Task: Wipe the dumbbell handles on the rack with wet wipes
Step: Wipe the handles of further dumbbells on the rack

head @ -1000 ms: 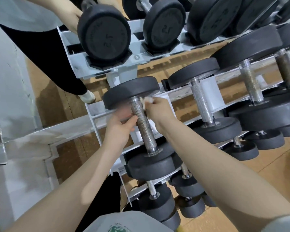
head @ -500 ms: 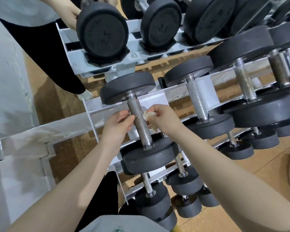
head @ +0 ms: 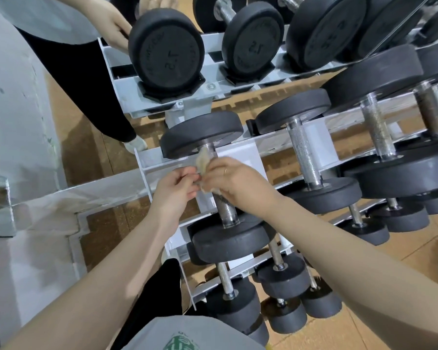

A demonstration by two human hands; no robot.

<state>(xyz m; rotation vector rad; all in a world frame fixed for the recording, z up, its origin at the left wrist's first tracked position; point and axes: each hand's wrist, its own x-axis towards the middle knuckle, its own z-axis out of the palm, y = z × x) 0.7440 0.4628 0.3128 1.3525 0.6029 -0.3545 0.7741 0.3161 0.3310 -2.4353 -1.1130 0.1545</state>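
A black dumbbell with a knurled steel handle (head: pixel 226 208) lies on the middle shelf of the white rack (head: pixel 147 157), at its left end. A crumpled, soiled wet wipe (head: pixel 204 160) is pressed against the upper part of that handle. My right hand (head: pixel 234 184) grips the wipe from the right and covers the handle's middle. My left hand (head: pixel 175 189) pinches the wipe's lower edge from the left, fingertips meeting my right hand. The lower handle and both black end weights show.
More dumbbells fill the middle shelf to the right (head: pixel 305 157), the top shelf (head: pixel 166 53) and the bottom shelf (head: pixel 281 279). Another person stands at the rack's far left, one hand (head: pixel 115 30) on the top dumbbell. A grey wall base (head: pixel 23 198) is at left.
My hands came together on the handle. My left hand left the bar and now pinches the wipe. The wipe has shifted from the handle's right side to its upper part.
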